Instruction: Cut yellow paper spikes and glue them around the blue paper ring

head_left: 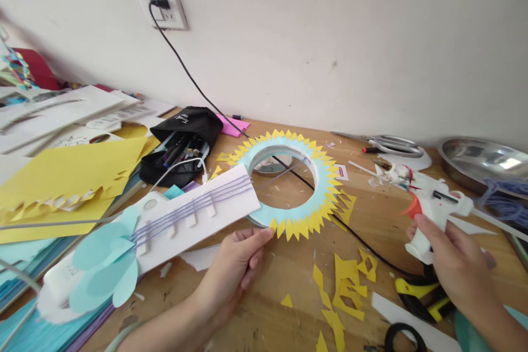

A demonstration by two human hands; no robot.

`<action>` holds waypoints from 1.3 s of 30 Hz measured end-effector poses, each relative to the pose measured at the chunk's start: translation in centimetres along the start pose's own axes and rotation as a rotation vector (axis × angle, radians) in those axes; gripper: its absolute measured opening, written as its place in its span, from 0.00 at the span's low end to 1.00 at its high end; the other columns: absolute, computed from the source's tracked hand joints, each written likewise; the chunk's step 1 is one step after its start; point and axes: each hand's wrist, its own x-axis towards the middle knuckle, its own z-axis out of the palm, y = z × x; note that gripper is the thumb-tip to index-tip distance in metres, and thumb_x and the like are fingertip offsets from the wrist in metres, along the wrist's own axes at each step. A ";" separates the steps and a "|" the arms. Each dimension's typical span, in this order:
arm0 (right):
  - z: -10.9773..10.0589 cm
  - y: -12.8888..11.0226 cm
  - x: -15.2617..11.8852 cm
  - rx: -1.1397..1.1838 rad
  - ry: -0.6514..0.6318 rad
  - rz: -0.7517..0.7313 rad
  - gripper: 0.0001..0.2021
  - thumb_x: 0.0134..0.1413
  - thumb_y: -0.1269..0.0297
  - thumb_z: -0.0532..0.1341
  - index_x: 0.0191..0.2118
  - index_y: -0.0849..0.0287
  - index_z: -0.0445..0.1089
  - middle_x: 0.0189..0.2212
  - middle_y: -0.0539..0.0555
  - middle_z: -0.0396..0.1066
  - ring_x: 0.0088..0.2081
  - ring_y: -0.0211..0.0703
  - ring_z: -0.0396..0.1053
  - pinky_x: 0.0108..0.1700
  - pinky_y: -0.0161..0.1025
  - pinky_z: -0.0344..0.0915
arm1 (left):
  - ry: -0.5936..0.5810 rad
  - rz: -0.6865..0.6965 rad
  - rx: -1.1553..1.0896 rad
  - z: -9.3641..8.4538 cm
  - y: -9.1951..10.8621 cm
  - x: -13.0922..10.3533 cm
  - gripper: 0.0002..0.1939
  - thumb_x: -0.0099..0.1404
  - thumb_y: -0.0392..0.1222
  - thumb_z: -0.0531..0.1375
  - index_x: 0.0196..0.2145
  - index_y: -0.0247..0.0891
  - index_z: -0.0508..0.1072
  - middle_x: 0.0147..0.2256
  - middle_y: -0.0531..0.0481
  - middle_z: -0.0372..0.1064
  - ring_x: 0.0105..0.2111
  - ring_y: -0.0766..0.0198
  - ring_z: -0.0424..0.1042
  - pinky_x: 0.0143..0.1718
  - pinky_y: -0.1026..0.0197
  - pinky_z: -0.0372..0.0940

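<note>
My left hand [243, 256] pinches a yellow paper triangle [273, 227] at the lower left of a light-blue ring [268, 214] edged with yellow paper points. A long white board [235, 192] with purple yarn strung along it reaches the ring's left side. Light-blue paper petals [103, 264] cover the board's far left end. My right hand [451, 261] is wrapped round the handle of a white glue gun [437, 201] with an orange trigger, its nozzle pointing left toward the ring. Fingers hide part of the glue gun's handle.
Yellow paper scraps [344, 286] lie below the ring. Yellow-handled scissors [424, 297] and a black tape roll [406, 338] are at the lower right. A metal bowl [457, 154] stands at the back right. A black cord [185, 69] runs from the wall socket [175, 16] behind the ring.
</note>
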 end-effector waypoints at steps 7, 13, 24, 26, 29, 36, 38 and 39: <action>-0.2 0.1 -0.1 -0.004 -0.020 -0.004 0.23 0.39 0.37 0.60 0.23 0.54 0.69 0.20 0.54 0.70 0.24 0.45 0.65 0.26 0.41 0.63 | 0.016 0.007 0.004 0.0 0.3 0.1 0.25 0.50 0.56 0.69 0.14 0.40 0.59 0.09 0.64 0.48 0.09 0.79 0.41 0.15 0.65 0.33; -0.2 0.4 0.1 -0.011 -0.039 -0.036 0.23 0.42 0.36 0.60 0.23 0.54 0.70 0.20 0.55 0.69 0.24 0.45 0.66 0.27 0.41 0.62 | 0.038 0.012 0.018 0.0 0.3 0.1 0.21 0.50 0.55 0.69 0.19 0.39 0.66 0.09 0.65 0.51 0.09 0.78 0.42 0.15 0.67 0.34; -0.1 -0.2 -0.2 -0.012 -0.024 -0.023 0.23 0.40 0.37 0.60 0.22 0.55 0.70 0.20 0.53 0.70 0.25 0.45 0.65 0.27 0.40 0.64 | 0.047 0.027 0.033 -0.1 0.1 0.4 0.19 0.51 0.54 0.68 0.20 0.39 0.68 0.08 0.65 0.51 0.09 0.78 0.43 0.15 0.66 0.34; -0.2 0.0 -0.1 -0.006 -0.024 -0.015 0.23 0.40 0.37 0.60 0.22 0.55 0.70 0.20 0.53 0.69 0.24 0.45 0.65 0.27 0.40 0.63 | 0.048 0.032 0.030 -0.1 0.1 0.4 0.19 0.51 0.55 0.68 0.19 0.39 0.67 0.08 0.65 0.50 0.09 0.78 0.43 0.15 0.65 0.34; -0.2 0.4 0.1 0.012 -0.018 -0.006 0.24 0.38 0.36 0.61 0.22 0.55 0.70 0.20 0.53 0.69 0.25 0.46 0.65 0.27 0.41 0.63 | 0.050 0.041 0.033 0.0 0.0 0.4 0.23 0.52 0.55 0.68 0.16 0.40 0.63 0.09 0.64 0.50 0.10 0.77 0.43 0.16 0.65 0.34; 0.0 1.1 0.3 0.028 -0.012 -0.056 0.25 0.38 0.34 0.62 0.22 0.55 0.69 0.20 0.53 0.69 0.24 0.46 0.65 0.25 0.41 0.63 | 0.057 0.068 0.046 0.4 0.6 -0.1 0.26 0.51 0.57 0.66 0.14 0.41 0.58 0.12 0.62 0.50 0.13 0.76 0.46 0.17 0.66 0.40; 0.0 1.2 0.4 0.031 -0.025 -0.060 0.26 0.38 0.34 0.62 0.22 0.55 0.69 0.20 0.53 0.69 0.24 0.45 0.65 0.26 0.41 0.63 | 0.054 0.066 0.052 0.6 0.6 -0.2 0.26 0.51 0.58 0.66 0.14 0.41 0.58 0.13 0.62 0.51 0.13 0.76 0.46 0.18 0.67 0.42; -0.1 1.2 0.4 0.031 -0.028 -0.062 0.26 0.39 0.34 0.62 0.22 0.55 0.70 0.21 0.53 0.69 0.24 0.45 0.65 0.26 0.41 0.64 | 0.051 0.063 0.057 0.7 0.4 -0.2 0.25 0.51 0.58 0.66 0.14 0.40 0.59 0.13 0.62 0.51 0.13 0.76 0.46 0.18 0.67 0.43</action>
